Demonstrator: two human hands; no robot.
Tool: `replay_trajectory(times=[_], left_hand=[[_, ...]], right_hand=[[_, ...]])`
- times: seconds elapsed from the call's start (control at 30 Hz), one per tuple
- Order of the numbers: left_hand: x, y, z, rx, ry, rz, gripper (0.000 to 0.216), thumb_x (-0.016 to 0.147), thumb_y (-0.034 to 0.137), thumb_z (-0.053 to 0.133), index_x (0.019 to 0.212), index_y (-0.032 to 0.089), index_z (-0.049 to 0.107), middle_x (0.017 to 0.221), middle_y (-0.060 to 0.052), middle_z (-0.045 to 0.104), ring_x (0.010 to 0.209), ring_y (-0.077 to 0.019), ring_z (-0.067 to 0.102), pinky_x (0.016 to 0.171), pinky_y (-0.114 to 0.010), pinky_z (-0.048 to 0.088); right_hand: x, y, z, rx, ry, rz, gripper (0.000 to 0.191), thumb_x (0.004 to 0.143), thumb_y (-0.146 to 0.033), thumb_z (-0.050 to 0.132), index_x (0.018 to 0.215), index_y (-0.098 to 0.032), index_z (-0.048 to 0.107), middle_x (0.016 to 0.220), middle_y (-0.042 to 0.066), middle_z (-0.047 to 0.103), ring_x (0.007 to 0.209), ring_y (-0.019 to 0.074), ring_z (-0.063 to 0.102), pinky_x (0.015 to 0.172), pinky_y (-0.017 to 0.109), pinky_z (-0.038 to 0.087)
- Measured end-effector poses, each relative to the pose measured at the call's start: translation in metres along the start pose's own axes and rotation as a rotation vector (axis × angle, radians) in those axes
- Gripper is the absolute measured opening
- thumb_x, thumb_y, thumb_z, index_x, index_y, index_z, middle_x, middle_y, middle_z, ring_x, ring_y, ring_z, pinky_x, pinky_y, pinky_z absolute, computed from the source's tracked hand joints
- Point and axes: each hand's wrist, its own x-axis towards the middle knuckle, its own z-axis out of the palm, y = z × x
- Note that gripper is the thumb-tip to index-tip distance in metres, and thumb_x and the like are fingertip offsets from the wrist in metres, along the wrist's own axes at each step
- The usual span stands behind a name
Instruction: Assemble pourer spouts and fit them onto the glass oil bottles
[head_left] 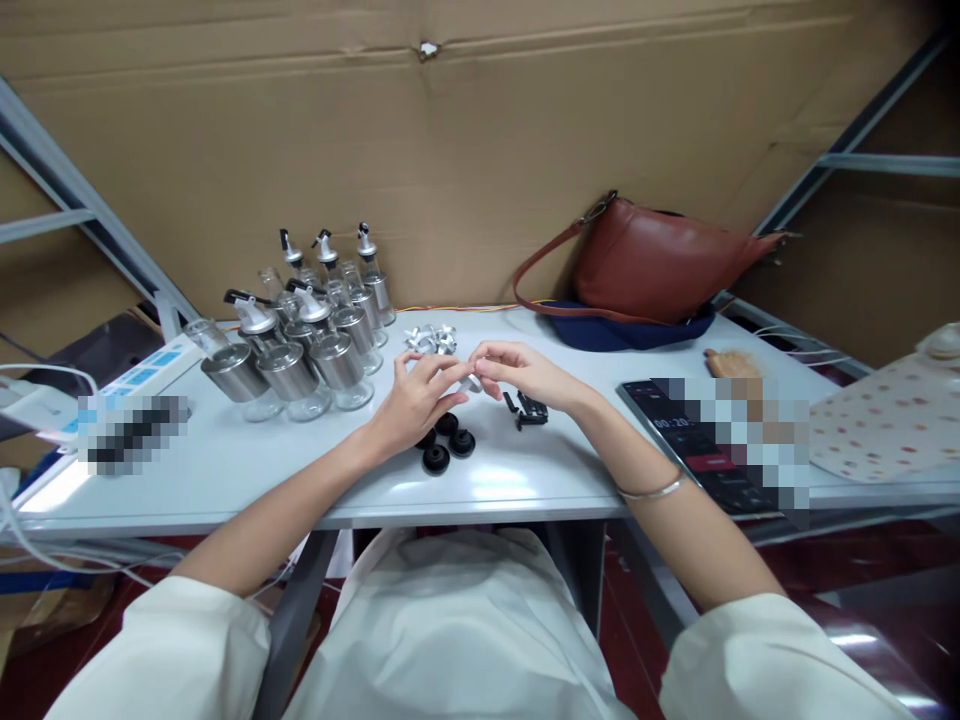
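My left hand [421,397] and my right hand [525,374] meet over the middle of the table, fingers closed at a small silver spout part [471,384]. Fingers cover most of it, so its full shape is hidden. Just behind my hands lies a group of silver spout parts [430,340]. Several round black stoppers [436,459] sit in front of my left hand, partly under it. To the right, below my right wrist, is a small pile of black plastic lever pieces [532,411].
Glass bottles with steel sleeves [342,360] stand at the left, some with pouring spouts. A power strip [142,375] lies far left. At the back right a brown bag [660,260] rests on a dark blue cap [622,328]. A tablet or phone [690,440] lies near the right front edge.
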Motion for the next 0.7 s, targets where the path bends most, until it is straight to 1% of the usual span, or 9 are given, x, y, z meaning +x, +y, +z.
replay_trajectory(times=[0.13, 0.2, 0.27, 0.33, 0.4, 0.47, 0.57, 0.63, 0.7], left_hand=[[0.004, -0.002, -0.002, -0.241, -0.007, -0.068, 0.035, 0.094, 0.039, 0.043, 0.125, 0.023, 0.050, 0.111, -0.008, 0.065, 0.101, -0.0188, 0.060, 0.096, -0.039, 0.036], [0.007, -0.007, -0.007, -0.421, 0.048, -0.178, 0.037, 0.094, 0.038, 0.045, 0.127, 0.023, 0.047, 0.111, -0.008, 0.065, 0.097, -0.0169, 0.062, 0.090, -0.035, 0.044], [0.010, -0.015, -0.012, -0.527, 0.170, -0.316, 0.035, 0.094, 0.035, 0.043, 0.126, 0.022, 0.046, 0.111, -0.009, 0.064, 0.092, -0.0149, 0.063, 0.085, -0.033, 0.049], [0.012, -0.025, -0.017, -0.524, 0.284, -0.428, 0.030, 0.093, 0.032, 0.045, 0.121, 0.020, 0.047, 0.108, -0.009, 0.063, 0.090, -0.0141, 0.063, 0.080, -0.031, 0.051], [0.011, -0.035, -0.017, -0.450, 0.299, -0.496, 0.027, 0.090, 0.027, 0.049, 0.116, 0.018, 0.049, 0.106, -0.009, 0.063, 0.091, -0.0146, 0.062, 0.077, -0.029, 0.052], [0.010, -0.043, -0.012, -0.336, 0.212, -0.526, 0.024, 0.088, 0.022, 0.049, 0.112, 0.016, 0.052, 0.106, -0.009, 0.062, 0.094, -0.0159, 0.061, 0.077, -0.030, 0.052], [0.012, -0.050, -0.003, -0.147, -0.003, -0.515, 0.018, 0.085, 0.015, 0.049, 0.101, 0.013, 0.058, 0.103, -0.010, 0.063, 0.095, -0.0185, 0.060, 0.085, -0.035, 0.049], [0.015, -0.051, -0.001, -0.078, -0.134, -0.494, 0.015, 0.085, 0.014, 0.049, 0.094, 0.013, 0.061, 0.098, -0.009, 0.064, 0.094, -0.0199, 0.060, 0.088, -0.037, 0.047], [0.018, -0.049, -0.004, -0.085, -0.239, -0.468, 0.016, 0.088, 0.019, 0.047, 0.090, 0.014, 0.063, 0.094, -0.008, 0.066, 0.090, -0.0202, 0.060, 0.086, -0.036, 0.047]], right_hand=[[0.002, 0.002, -0.001, -0.001, 0.030, -0.027, 0.038, 0.082, -0.053, 0.059, 0.073, -0.016, 0.055, 0.054, -0.004, 0.052, 0.055, 0.0098, 0.045, 0.060, 0.026, 0.035], [0.004, 0.006, -0.002, 0.021, 0.132, -0.058, 0.040, 0.080, -0.055, 0.061, 0.071, -0.017, 0.054, 0.053, -0.005, 0.050, 0.053, 0.0091, 0.043, 0.057, 0.025, 0.034], [0.007, 0.009, -0.004, 0.079, 0.270, -0.097, 0.042, 0.077, -0.057, 0.062, 0.070, -0.018, 0.052, 0.052, -0.006, 0.046, 0.051, 0.0084, 0.040, 0.055, 0.025, 0.033], [0.009, 0.012, -0.009, 0.159, 0.385, -0.115, 0.045, 0.074, -0.059, 0.065, 0.067, -0.019, 0.047, 0.050, -0.008, 0.038, 0.047, 0.0072, 0.035, 0.051, 0.024, 0.029], [0.010, 0.014, -0.013, 0.220, 0.457, -0.104, 0.048, 0.070, -0.061, 0.067, 0.064, -0.020, 0.043, 0.050, -0.009, 0.029, 0.045, 0.0062, 0.028, 0.047, 0.024, 0.026], [0.011, 0.014, -0.016, 0.238, 0.493, -0.085, 0.050, 0.067, -0.063, 0.068, 0.063, -0.020, 0.042, 0.051, -0.010, 0.025, 0.045, 0.0058, 0.025, 0.046, 0.023, 0.026], [0.010, 0.014, -0.016, 0.231, 0.501, -0.064, 0.049, 0.068, -0.063, 0.068, 0.065, -0.020, 0.044, 0.052, -0.010, 0.025, 0.045, 0.0059, 0.026, 0.046, 0.023, 0.028], [0.010, 0.013, -0.015, 0.239, 0.499, -0.053, 0.048, 0.069, -0.062, 0.068, 0.067, -0.019, 0.046, 0.051, -0.010, 0.025, 0.045, 0.0059, 0.027, 0.046, 0.023, 0.029], [0.009, 0.013, -0.015, 0.254, 0.507, -0.051, 0.047, 0.069, -0.061, 0.068, 0.067, -0.019, 0.047, 0.051, -0.010, 0.026, 0.045, 0.0055, 0.027, 0.046, 0.022, 0.029]])
